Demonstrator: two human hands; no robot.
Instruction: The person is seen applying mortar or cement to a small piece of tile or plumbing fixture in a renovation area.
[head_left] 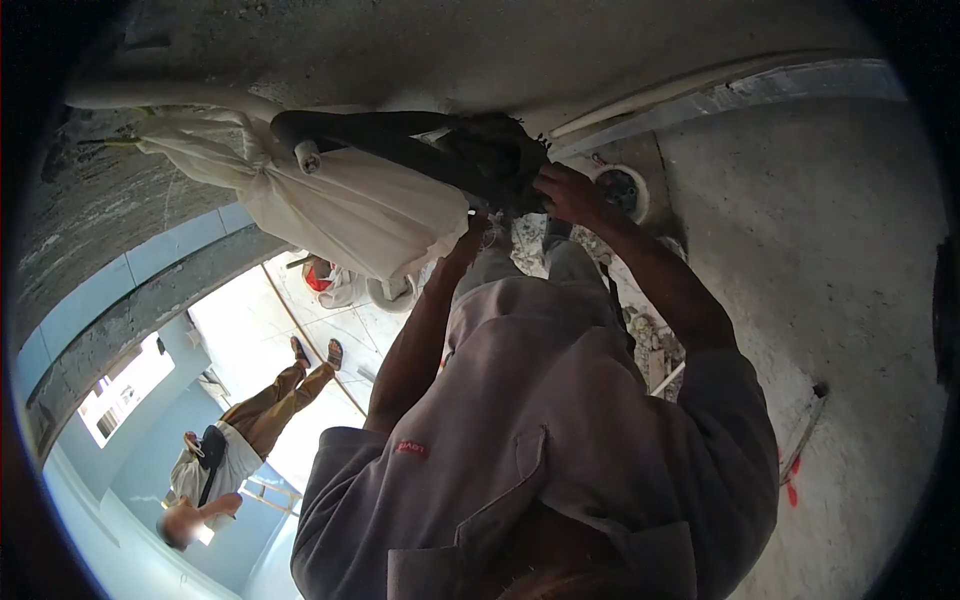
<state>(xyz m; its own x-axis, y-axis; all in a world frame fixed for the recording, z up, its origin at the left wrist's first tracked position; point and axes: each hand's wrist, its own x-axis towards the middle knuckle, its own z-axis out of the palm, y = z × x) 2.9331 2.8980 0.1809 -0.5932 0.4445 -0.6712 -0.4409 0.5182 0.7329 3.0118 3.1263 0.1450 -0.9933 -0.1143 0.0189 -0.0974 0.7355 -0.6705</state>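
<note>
A black bag-like bundle of fabric (495,150) with a wide dark strap (390,135) hangs by the wall in front of me. My right hand (568,192) is closed on its right edge, fingers bent against the fabric. Below the bundle is my left hand (482,228), close to its underside; its fingers are mostly hidden by shadow and the fabric. To the left hangs a knotted off-white cloth (350,205), partly behind the strap, its lower corner near my left wrist. What lies inside the bundle cannot be seen.
A round pale bucket (640,195) stands beyond my right forearm. Rubble (655,345) lies on the floor by my legs. A pale pipe (185,95) runs along the wall. Through an opening at left, another person (235,440) stands on light tiles near a red-and-white bag (320,277).
</note>
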